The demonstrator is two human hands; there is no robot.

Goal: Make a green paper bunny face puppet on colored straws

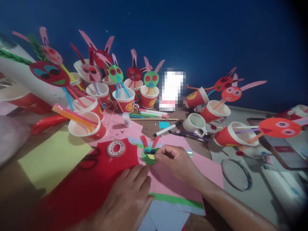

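My right hand pinches the edge of a green paper face with red ears and dark eyes, lying on pink paper. The fingers are curled together at a small yellow piece on the face. My left hand rests flat, fingers stretched forward, on the seam between red paper and the pink sheet, just below the green face. A roll of tape lies on the red paper to the left.
Several red paper cups with straws and paper animal faces crowd the back and the right side. Black scissors, a yellow sheet, markers, a white mug and a phone lie around.
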